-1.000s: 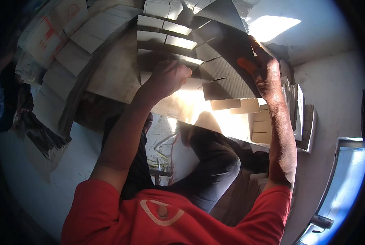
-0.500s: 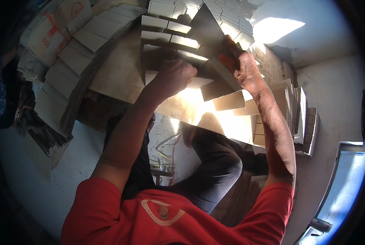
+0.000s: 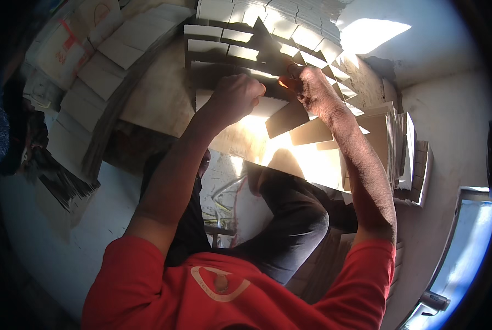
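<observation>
Rows of overlapping pale cards [image 3: 206, 49] lie across the board in front of me. My left hand [image 3: 238, 98] is closed in a fist over the nearer rows; whatever it holds, if anything, is hidden. To its right, my right hand [image 3: 312, 92] bends down over the cards with its fingers curled and thumb pointing left. A card in its grip cannot be made out. Just below that hand lie a shaded brown card [image 3: 286, 119] and a lighter tan card [image 3: 311, 133], both at a slant. A dark pointed shape crosses the rows beyond it.
A curved row of overlapping cards [image 3: 116, 55] runs down the left, beside a white package [image 3: 72, 41] with red markings. Upright stacks of card [image 3: 379, 132] stand at the right against the wall. Strong sunlight falls on the board's near edge [image 3: 317, 170], above my knees.
My right hand has come down and slightly left. The large dark card that stood raised in it no longer shows upright. My left hand stays closed in nearly the same place.
</observation>
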{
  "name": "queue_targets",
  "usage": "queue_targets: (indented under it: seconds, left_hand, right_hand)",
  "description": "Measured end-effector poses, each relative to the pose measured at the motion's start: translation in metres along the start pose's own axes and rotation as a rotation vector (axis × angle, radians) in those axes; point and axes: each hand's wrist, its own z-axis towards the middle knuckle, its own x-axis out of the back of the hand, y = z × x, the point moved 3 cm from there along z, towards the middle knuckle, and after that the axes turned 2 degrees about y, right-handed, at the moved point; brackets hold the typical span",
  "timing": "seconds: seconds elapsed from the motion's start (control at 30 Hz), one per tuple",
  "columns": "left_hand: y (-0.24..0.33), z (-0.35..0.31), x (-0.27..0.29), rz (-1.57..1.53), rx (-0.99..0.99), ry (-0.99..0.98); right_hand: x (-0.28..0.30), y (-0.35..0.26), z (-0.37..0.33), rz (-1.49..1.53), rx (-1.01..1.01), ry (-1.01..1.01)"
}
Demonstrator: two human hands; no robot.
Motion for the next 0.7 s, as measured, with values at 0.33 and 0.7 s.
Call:
queue_targets:
  seconds: [0.33, 0.7]
  left_hand:
    - [0.050, 0.002, 0.006, 0.150, -0.271, 0.046]
    - [0.053, 0.003, 0.004, 0.117, -0.081, -0.048]
  right_hand:
    - [0.031, 0.054, -0.129, -0.504, -0.047, 0.813]
    - [0.028, 0.225, -0.308, -0.944, -0.832, 0.291]
